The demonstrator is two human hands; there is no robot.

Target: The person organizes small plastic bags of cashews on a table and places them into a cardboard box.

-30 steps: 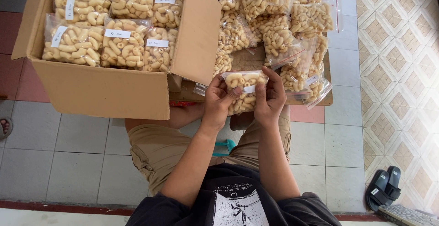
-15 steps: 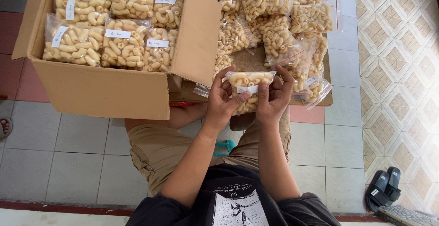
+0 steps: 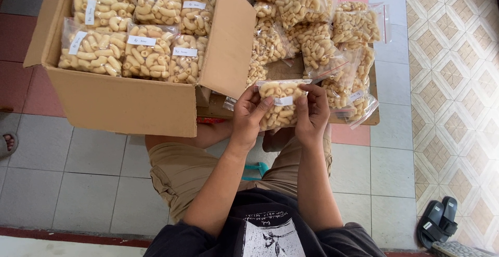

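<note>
Two hands, left hand (image 3: 251, 115) and right hand (image 3: 313, 114), raised, pinching one snack bag (image 3: 281, 106).

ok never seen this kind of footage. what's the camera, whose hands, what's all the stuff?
There is no machine here. One camera sits on a person's head and looks straight down, so you see their own arms, lap and the tiled floor. The left hand and right hand together hold a small clear bag of curled yellow snacks with a white label on its front, one hand on each side of it. Ahead of the hands, a pile of similar snack bags lies on a low board. To the left stands an open cardboard box filled with labelled bags. Black sandals lie at the lower right.
</note>
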